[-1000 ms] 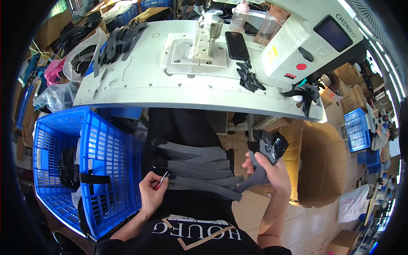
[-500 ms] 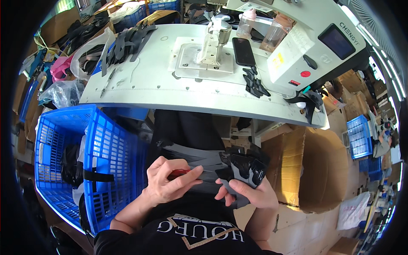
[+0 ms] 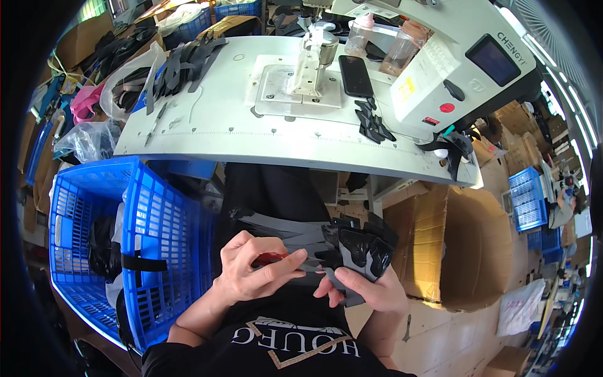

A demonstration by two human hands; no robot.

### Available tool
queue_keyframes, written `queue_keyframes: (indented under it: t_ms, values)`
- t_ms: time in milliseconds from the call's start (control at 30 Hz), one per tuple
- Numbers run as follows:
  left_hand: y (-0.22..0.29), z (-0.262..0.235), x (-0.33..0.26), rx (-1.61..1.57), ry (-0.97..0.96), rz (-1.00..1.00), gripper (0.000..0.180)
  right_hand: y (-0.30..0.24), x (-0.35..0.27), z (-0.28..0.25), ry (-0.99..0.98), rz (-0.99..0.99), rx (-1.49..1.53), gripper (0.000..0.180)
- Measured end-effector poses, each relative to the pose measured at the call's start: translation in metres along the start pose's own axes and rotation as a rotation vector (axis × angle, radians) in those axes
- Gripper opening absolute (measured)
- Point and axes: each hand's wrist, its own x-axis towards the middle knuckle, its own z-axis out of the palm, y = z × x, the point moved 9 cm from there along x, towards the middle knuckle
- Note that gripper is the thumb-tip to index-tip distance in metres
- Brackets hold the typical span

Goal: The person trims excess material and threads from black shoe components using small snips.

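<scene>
A white table [image 3: 207,135] spans the upper middle of the frame, bending with the lens. On it, at upper right, stands a white sewing machine [image 3: 465,69] with a dark screen and a red button; its needle head [image 3: 312,60] rises at top centre over a metal plate. A black phone [image 3: 355,75] lies just right of the head, and a small heap of black pieces [image 3: 373,122] sits below the phone. A fan of black straps [image 3: 182,63] lies at the table's upper left.

A blue crate [image 3: 151,251] fills the lower left, with dark pieces inside. An open cardboard box [image 3: 465,251] stands at right of centre.

In the lower middle, on the lap, lies a stack of grey strips [image 3: 282,229]. The right hand [image 3: 370,289] clasps a bundle of black parts [image 3: 361,245] at the strips' right end, fingers curled under it. The left hand [image 3: 251,273] is closed around red-handled snips [image 3: 273,257], whose tip meets the strips just left of the bundle.
</scene>
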Motion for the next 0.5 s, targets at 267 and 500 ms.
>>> queue_keyframes:
  t_ms: [267, 500]
  values:
    - [0.001, 0.001, -0.001, -0.022, 0.012, 0.035, 0.047, 0.0, -0.002, 0.006, -0.033, 0.025, -0.019, 0.029]
    - [-0.014, -0.006, 0.016, -0.023, 0.07, -0.054, 0.046, 0.007, -0.005, 0.008, -0.035, 0.063, 0.014, 0.026]
